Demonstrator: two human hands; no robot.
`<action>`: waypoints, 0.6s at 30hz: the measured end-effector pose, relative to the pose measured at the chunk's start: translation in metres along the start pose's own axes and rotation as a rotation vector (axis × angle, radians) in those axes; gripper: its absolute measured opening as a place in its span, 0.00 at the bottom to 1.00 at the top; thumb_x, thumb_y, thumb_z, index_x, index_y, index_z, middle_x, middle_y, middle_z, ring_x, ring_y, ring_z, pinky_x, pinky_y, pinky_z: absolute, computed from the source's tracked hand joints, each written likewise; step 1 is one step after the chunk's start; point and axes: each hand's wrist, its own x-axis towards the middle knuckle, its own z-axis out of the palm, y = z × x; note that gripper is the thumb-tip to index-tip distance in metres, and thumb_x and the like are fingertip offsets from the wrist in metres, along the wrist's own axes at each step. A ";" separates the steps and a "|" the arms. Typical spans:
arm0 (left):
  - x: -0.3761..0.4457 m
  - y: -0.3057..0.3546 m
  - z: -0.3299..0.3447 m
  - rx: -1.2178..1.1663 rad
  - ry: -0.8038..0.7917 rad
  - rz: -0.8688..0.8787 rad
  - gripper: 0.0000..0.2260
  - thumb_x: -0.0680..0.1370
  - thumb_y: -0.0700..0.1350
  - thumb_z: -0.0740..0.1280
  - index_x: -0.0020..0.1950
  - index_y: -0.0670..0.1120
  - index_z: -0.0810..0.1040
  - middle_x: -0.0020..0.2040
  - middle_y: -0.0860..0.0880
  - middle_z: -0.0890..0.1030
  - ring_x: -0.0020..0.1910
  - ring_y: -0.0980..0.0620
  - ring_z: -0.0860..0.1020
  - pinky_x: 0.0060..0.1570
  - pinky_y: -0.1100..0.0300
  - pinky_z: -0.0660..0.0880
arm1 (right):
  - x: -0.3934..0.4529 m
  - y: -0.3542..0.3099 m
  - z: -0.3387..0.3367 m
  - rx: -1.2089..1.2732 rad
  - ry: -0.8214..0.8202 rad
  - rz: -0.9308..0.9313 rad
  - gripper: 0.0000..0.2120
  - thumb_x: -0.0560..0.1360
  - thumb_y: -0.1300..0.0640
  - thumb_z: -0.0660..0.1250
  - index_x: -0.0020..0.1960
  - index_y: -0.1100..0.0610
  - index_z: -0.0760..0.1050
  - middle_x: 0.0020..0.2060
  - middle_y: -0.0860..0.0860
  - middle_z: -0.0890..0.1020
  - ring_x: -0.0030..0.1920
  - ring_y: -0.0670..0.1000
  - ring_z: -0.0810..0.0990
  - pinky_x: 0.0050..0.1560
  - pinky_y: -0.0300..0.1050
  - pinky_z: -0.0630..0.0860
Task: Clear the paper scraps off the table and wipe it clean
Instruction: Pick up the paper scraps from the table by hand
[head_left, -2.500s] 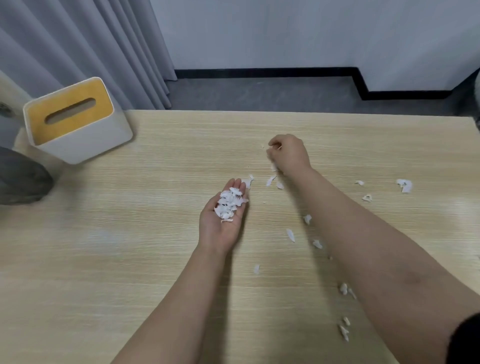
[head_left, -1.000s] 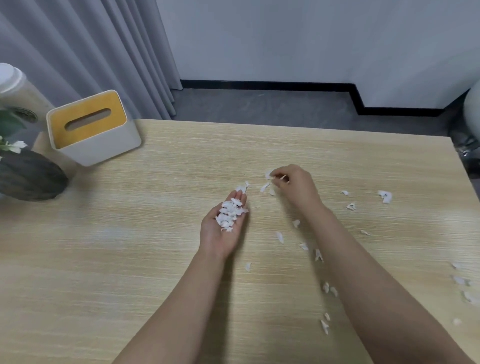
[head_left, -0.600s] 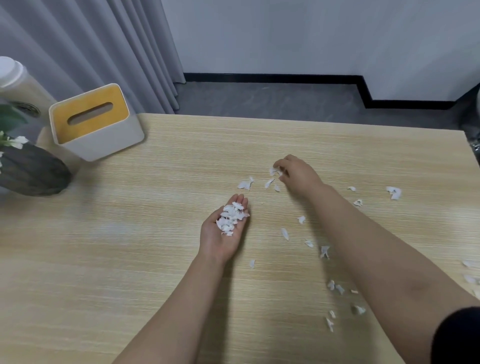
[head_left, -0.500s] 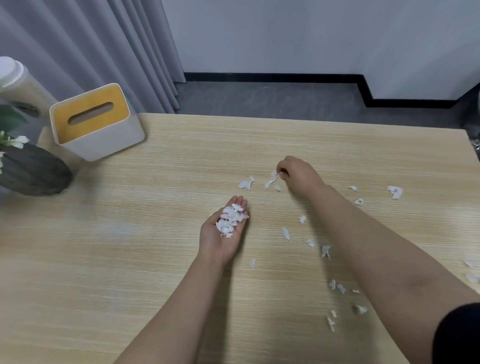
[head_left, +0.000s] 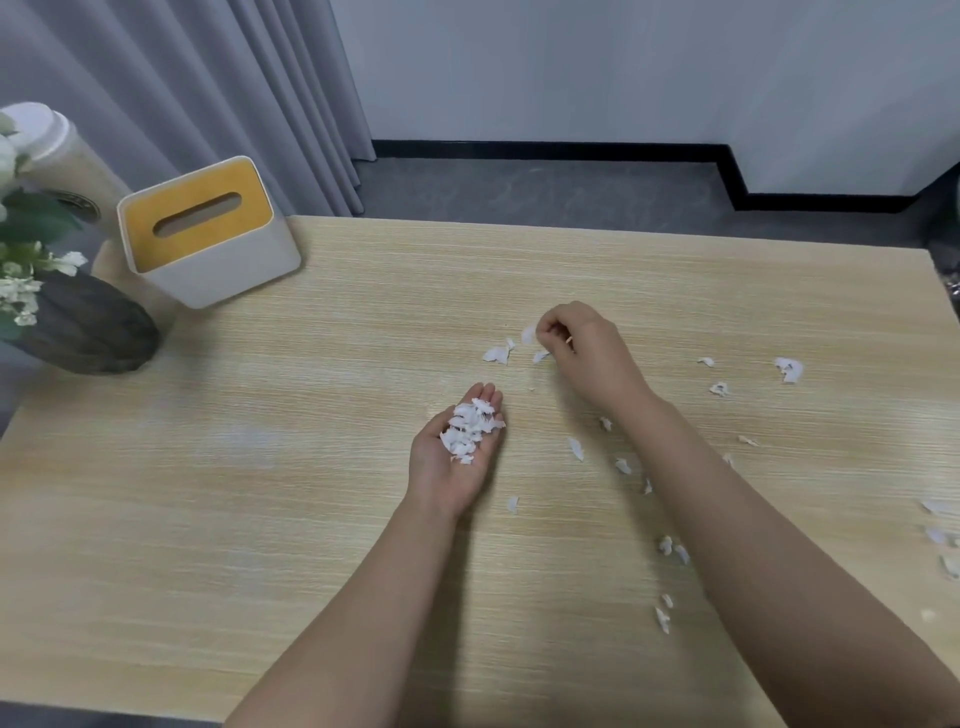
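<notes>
Our left hand (head_left: 454, 457) lies palm-up and flat-fingered on the pale wood-grain surface (head_left: 260, 519), cradling a small heap of torn white paper scraps (head_left: 470, 430), so part of the pick-up is clearly done. Our right hand (head_left: 587, 353) curls its fingertips as if pinching at a few loose white scraps (head_left: 497, 354), while many scattered white bits (head_left: 670, 551) trail rightward to the surface's edge. We judge much gathering remains, and the wiping isn't started.
</notes>
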 end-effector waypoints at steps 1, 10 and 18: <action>0.000 -0.001 0.000 -0.004 0.005 0.002 0.16 0.79 0.38 0.53 0.57 0.34 0.76 0.53 0.38 0.81 0.58 0.43 0.76 0.64 0.51 0.68 | -0.008 -0.008 0.000 0.022 -0.007 -0.026 0.05 0.78 0.62 0.62 0.47 0.58 0.76 0.44 0.49 0.75 0.44 0.47 0.73 0.46 0.38 0.68; -0.011 -0.010 0.010 -0.095 0.000 -0.013 0.12 0.71 0.35 0.59 0.51 0.34 0.76 0.42 0.40 0.81 0.35 0.47 0.82 0.33 0.62 0.78 | -0.056 -0.044 0.023 -0.031 -0.335 -0.216 0.05 0.75 0.62 0.65 0.47 0.58 0.79 0.44 0.48 0.78 0.45 0.46 0.73 0.45 0.41 0.68; -0.012 -0.012 0.010 0.003 -0.051 -0.028 0.16 0.72 0.36 0.58 0.57 0.37 0.77 0.47 0.41 0.83 0.38 0.50 0.83 0.30 0.66 0.77 | -0.063 -0.041 0.024 -0.061 -0.380 -0.230 0.10 0.75 0.56 0.68 0.55 0.54 0.81 0.51 0.51 0.78 0.52 0.48 0.74 0.54 0.45 0.71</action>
